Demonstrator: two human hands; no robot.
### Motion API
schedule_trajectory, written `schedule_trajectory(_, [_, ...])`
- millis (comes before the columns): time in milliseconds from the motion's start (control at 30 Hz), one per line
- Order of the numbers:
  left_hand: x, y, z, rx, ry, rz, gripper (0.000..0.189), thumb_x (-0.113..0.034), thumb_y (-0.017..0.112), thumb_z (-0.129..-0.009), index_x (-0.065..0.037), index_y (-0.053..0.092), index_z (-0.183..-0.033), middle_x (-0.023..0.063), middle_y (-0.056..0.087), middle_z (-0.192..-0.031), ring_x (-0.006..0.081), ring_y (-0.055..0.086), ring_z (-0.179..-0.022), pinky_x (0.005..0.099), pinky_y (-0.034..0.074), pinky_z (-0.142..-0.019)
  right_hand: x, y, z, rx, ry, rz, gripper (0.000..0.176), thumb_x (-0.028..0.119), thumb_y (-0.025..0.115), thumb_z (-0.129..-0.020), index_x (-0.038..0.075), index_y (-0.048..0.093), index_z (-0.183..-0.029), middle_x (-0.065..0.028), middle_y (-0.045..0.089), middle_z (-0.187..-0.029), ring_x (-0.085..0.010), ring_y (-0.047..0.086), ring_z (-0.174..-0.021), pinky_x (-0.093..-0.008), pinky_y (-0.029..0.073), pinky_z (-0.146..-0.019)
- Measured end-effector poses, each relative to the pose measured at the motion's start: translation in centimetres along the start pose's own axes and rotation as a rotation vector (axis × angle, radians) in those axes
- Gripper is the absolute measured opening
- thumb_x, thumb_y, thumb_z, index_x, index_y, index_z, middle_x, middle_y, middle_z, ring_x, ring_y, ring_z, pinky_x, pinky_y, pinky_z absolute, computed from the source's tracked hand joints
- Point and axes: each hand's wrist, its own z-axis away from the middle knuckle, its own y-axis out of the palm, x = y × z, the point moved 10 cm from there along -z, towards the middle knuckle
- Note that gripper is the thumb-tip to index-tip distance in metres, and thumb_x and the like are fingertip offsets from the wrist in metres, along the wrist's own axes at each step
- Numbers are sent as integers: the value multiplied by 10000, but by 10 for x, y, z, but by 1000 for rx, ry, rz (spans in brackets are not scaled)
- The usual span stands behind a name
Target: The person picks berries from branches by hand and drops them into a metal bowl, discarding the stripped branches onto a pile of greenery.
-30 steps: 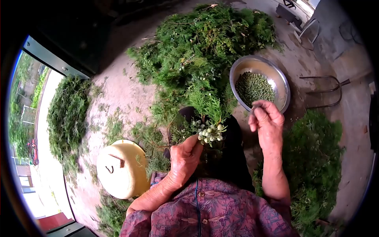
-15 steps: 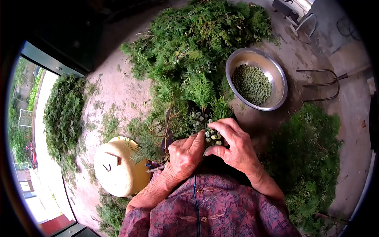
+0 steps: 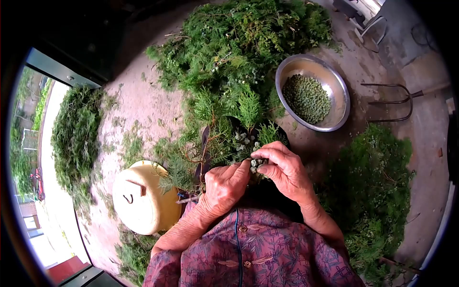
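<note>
My left hand [image 3: 224, 187] is closed around a leafy conifer branch [image 3: 217, 143], whose cut woody end pokes out beside the wrist. Next to its fingertips, my right hand [image 3: 288, 176] pinches pale green cones [image 3: 257, 164] between thumb and forefinger. More bluish-green cones [image 3: 244, 141] hang on the sprig just beyond the fingers. Ahead and to the right stands a steel bowl [image 3: 338, 115] partly filled with loose green cones [image 3: 307, 98].
A large heap of cut branches [image 3: 248, 38] lies ahead. More greenery [image 3: 76, 138] lies at the left, and another pile [image 3: 373, 186] at the right. An upturned yellowish tub [image 3: 143, 208] sits by my left arm. A metal fork [image 3: 409, 103] rests on the floor at right.
My right thumb and fingers have drawn together on the cones, which showed in a wider gap before. The left hand keeps its hold on the branch.
</note>
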Motion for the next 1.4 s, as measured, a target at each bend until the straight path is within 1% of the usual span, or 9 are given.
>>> schedule_trajectory(167, [1,3,0,3,-23,32,310,-68,641,-677,-10,581,-975,23,540,-636,157,560,-512,280,435,-460,5,6,2,-32,-26,192,362,165,745,-693,41,597,-999,-100,563,-909,-235,567,-759,-308,464,-648])
schedule_trajectory(467, [3,3,4,0,-45,57,280,-78,664,-687,-23,585,-949,13,520,-612,154,553,-500,277,440,-454,-14,10,9,-1,222,-3,243,-31,653,-745,0,592,-978,-20,568,-898,-57,523,-676,-202,435,-568])
schedule_trajectory(733, [6,-5,3,-71,-106,145,228,-35,681,-686,-30,610,-904,27,546,-595,171,553,-467,280,440,-427,-50,25,29,-164,629,-997,122,-16,604,-794,50,549,-882,20,513,-703,-51,465,-547,-178,344,-467])
schedule_trajectory(800, [11,-7,3,-81,-145,130,217,-25,679,-695,-26,613,-901,41,573,-610,180,562,-469,282,448,-431,-50,11,30,-228,637,-1000,108,-10,578,-811,62,535,-879,13,511,-689,-63,466,-537,-182,342,-463])
schedule_trajectory(967, [24,-9,4,-120,-260,289,257,29,633,-711,-37,618,-959,78,586,-635,213,575,-496,297,459,-460,-49,9,25,-199,531,-1143,113,81,569,-844,62,519,-943,-66,568,-925,-102,504,-606,-193,396,-477])
schedule_trajectory(1167, [29,-10,3,-107,-320,418,261,33,627,-715,-57,630,-960,104,595,-669,245,596,-568,309,477,-525,-50,7,25,-205,531,-1257,208,165,533,-906,6,533,-1041,-95,601,-887,-127,552,-630,-216,401,-483])
schedule_trajectory(1200, [30,-11,2,-112,-322,406,199,2,634,-760,-50,631,-953,101,602,-687,207,593,-574,285,475,-544,-50,6,25,-221,524,-1258,221,172,527,-911,2,533,-1052,-96,602,-889,-129,553,-631,-216,400,-482])
schedule_trajectory(1300, [64,15,28,-103,-820,815,120,-115,599,-873,-21,612,-946,29,657,-809,74,587,-692,224,479,-616,-53,3,23,-255,491,-1252,234,176,498,-928,1,536,-1080,-110,607,-908,-132,553,-632,-213,394,-478])
schedule_trajectory(1400, [71,27,28,-163,-975,1187,137,-107,595,-869,-26,604,-980,28,651,-840,86,588,-723,226,479,-663,-55,2,23,-267,486,-1236,228,180,495,-931,12,537,-1079,-118,609,-920,-132,553,-633,-204,391,-477])
